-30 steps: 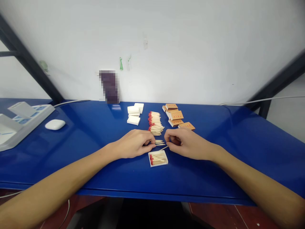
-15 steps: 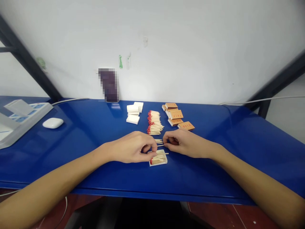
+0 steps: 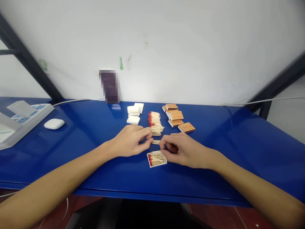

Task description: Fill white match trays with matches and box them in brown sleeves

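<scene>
A white matchbox tray (image 3: 157, 165) filled with red-headed matches (image 3: 156, 157) lies at the front middle of the table. Just behind it sits a small row of loose matches (image 3: 156, 142). My left hand (image 3: 133, 140) pinches the red-headed end of a match in this row with thumb and forefinger. My right hand (image 3: 184, 149) is curled at the tray's right edge, thumb and forefinger close together; what lies between them is hidden. Farther back is a larger pile of matches (image 3: 156, 123), heads to the left.
White tray pieces (image 3: 133, 120) are stacked behind my left hand. Several orange matchbox sleeves (image 3: 187, 127) lie behind my right. A white earbud case (image 3: 54, 124) and a grey-white organizer (image 3: 28, 122) are at the left. A blurred dark phone-like object (image 3: 110, 86) leans on the wall.
My left hand has moved from over the tray back to the loose matches. My right hand has come forward to the tray's edge. The match sticking out over the tray's right side no longer shows.
</scene>
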The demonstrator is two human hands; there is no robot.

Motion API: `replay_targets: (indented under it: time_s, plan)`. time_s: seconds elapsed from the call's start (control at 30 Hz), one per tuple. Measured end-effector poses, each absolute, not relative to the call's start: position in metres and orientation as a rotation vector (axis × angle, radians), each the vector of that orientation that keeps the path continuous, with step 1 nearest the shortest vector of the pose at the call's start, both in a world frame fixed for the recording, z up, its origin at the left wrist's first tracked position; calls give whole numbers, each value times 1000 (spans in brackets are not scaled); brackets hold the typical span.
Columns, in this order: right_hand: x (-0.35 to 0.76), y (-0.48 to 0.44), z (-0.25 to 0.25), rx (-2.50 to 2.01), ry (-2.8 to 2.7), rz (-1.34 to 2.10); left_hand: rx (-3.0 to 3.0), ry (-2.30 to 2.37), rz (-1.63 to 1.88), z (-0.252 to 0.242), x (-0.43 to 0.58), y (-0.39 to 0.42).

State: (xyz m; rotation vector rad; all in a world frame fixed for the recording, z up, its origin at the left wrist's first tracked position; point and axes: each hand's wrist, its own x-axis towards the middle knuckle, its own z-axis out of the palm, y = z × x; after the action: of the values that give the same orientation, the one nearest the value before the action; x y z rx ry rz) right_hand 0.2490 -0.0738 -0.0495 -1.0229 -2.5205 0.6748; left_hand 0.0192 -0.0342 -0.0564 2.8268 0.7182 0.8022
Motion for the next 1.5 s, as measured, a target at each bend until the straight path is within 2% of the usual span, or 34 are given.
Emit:
replay_targets:
  time_s: [0.17,0.33,0.5,0.9,1.5]
  plan:
    - [247,-76,-49,-1032,-2575,693,2936,741,650,-62,17,-27]
    - [253,-66,-54,-1158,-2527,442,2978,771,496,-65,15,-25]
    - [256,-60,-64,-1188,-2573,376,2937,814,379,-65,17,-24]
    - [254,-56,-67,-1223,-2533,491,2616,868,429,-66,23,-27]
    - [249,-55,-73,-1213,-2553,364,2577,883,433,-65,26,-30]
